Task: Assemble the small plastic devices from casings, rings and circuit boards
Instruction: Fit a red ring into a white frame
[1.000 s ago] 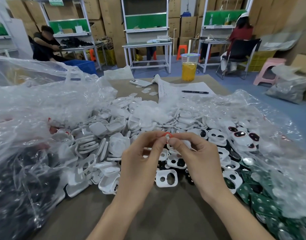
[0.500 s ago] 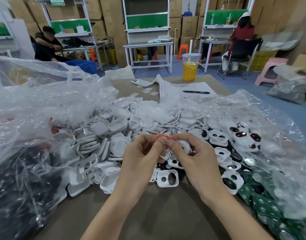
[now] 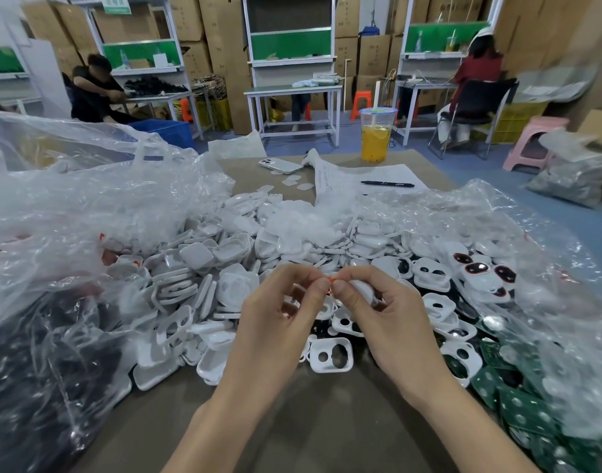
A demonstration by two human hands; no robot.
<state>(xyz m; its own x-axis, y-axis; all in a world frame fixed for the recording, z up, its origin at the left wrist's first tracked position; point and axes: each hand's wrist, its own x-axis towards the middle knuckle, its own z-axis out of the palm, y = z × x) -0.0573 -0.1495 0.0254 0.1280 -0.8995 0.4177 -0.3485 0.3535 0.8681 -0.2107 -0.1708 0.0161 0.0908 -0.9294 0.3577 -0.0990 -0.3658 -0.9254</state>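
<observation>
Along the left edge of the surface (image 3: pixel 320 425) a clear bag (image 3: pixel 71 233) spills over dark parts, and beside it runs the heap of white casings (image 3: pixel 224 254). Above the near middle, your left hand (image 3: pixel 275 322) has its fingers (image 3: pixel 318 285) curled, pinching a tiny red ring (image 3: pixel 330 279) from the left. Your right hand (image 3: pixel 391 319) meets it from the right, thumb and forefinger touching the same ring, and the other fingers appear to cup a white casing piece (image 3: pixel 361 288) just right of it. So the ring sits between both fingertips, equally near each hand, with the casing piece immediately to its right. The ring is too small to tell how it faces or where its axis runs. A two-hole white frame (image 3: pixel 330 359) lies below the hands, and green circuit boards (image 3: pixel 518 407) crowd the near right corner.
</observation>
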